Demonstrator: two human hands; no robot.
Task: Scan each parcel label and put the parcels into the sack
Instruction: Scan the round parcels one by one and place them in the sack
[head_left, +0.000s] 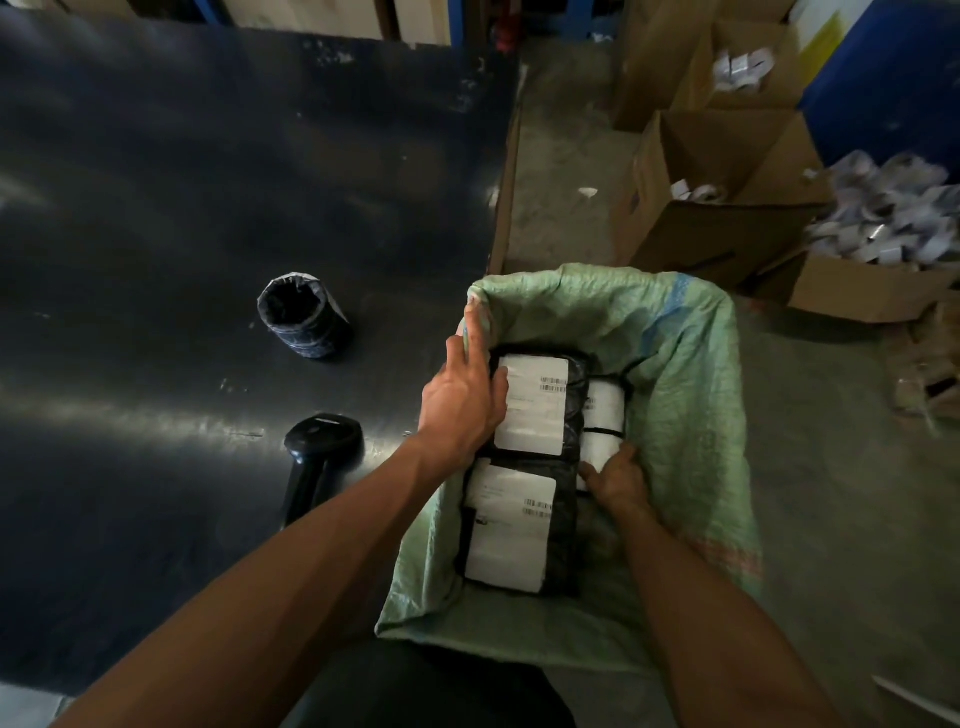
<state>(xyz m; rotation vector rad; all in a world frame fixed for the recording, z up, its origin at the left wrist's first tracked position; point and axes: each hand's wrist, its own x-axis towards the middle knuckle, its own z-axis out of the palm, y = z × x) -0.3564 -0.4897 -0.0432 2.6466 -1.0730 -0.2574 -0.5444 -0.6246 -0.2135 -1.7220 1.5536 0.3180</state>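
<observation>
A green woven sack (691, 364) stands open beside the dark table. Inside lie black-wrapped parcels with white barcode labels: an upper one (535, 405), a lower one (511, 530) and a third, mostly white one (602, 415) at the right. My left hand (462, 400) rests on the upper parcel's left edge, its thumb lying on the label and its fingers stretched up along the sack's left rim. My right hand (615, 480) reaches into the sack and grips the lower end of the white parcel. A black barcode scanner (317, 457) lies on the table, left of the sack.
A small black-wrapped roll (304, 319) stands on the black table (182, 182). Open cardboard boxes (727, 182) holding white paper scraps stand on the concrete floor at the upper right. Another box overflowing with scraps (898, 218) is at the far right.
</observation>
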